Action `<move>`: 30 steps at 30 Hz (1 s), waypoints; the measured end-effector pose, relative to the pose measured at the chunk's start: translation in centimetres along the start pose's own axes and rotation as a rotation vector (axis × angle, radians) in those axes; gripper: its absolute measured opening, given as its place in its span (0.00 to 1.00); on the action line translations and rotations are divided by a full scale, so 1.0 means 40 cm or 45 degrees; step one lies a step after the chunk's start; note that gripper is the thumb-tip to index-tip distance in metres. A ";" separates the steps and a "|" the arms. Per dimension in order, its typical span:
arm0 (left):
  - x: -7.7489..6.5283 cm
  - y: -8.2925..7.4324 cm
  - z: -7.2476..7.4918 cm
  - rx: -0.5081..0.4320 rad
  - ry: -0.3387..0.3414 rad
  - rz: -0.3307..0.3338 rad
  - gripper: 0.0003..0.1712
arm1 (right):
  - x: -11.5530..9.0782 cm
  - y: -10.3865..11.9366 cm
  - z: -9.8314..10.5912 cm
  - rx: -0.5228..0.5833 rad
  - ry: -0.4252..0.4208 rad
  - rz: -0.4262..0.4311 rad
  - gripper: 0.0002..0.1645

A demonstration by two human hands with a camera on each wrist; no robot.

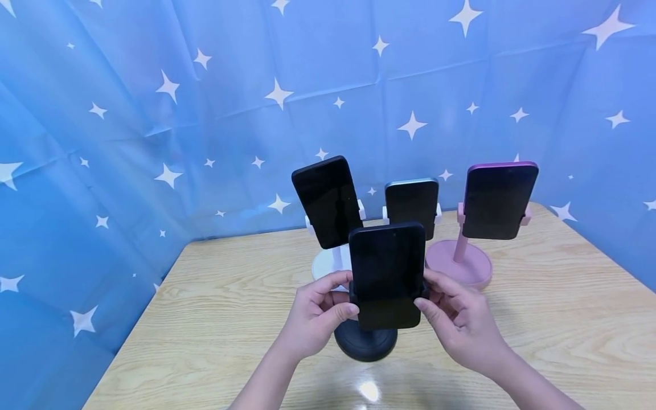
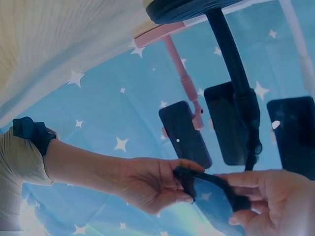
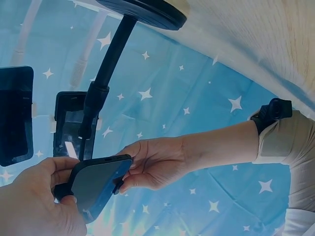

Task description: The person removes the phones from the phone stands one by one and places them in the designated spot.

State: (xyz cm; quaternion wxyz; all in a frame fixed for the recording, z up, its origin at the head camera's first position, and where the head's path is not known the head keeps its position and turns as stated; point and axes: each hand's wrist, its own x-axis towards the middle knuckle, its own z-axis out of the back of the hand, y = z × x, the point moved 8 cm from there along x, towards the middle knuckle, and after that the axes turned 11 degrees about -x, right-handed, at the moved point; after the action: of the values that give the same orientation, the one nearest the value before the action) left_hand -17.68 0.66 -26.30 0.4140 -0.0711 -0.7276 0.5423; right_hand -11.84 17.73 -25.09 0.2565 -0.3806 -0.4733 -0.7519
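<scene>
A black smartphone (image 1: 386, 267) sits upright in the clamp of a black phone stand, its dark screen facing me. The stand's round base (image 1: 366, 344) rests on the table, with its pole (image 3: 113, 54) showing in the right wrist view. My left hand (image 1: 320, 316) pinches the clamp's left side arm (image 2: 240, 201), thumb in front and fingers curled behind. On the other side, my right hand (image 1: 463, 322) grips the right side arm (image 3: 62, 191) in the same way, its thumb tip at the phone's edge.
Behind stand a white stand (image 1: 323, 263) with a tilted black phone (image 1: 329, 202), a light-blue-edged phone (image 1: 412, 205) in white clips, and a pink stand (image 1: 458, 265) with a purple-edged phone (image 1: 499, 202). The wooden table (image 1: 220, 307) meets a blue star-patterned curtain (image 1: 230, 114).
</scene>
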 end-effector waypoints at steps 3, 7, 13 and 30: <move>-0.001 0.002 0.000 0.006 0.009 -0.004 0.19 | -0.004 -0.001 0.002 -0.016 -0.016 0.008 0.25; -0.002 0.004 -0.001 0.016 0.020 -0.011 0.20 | -0.008 -0.001 0.003 0.018 -0.027 0.028 0.24; -0.005 0.009 -0.003 -0.010 0.017 0.032 0.28 | -0.008 0.002 -0.001 0.099 -0.012 0.045 0.23; -0.007 0.001 0.002 -0.022 0.042 0.015 0.29 | -0.010 0.001 0.004 0.003 0.022 0.019 0.27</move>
State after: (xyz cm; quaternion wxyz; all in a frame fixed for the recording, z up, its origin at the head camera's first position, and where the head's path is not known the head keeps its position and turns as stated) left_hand -17.58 0.46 -26.49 0.4221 -0.0879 -0.7249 0.5372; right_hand -11.53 17.87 -25.37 0.2668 -0.3773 -0.4692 -0.7526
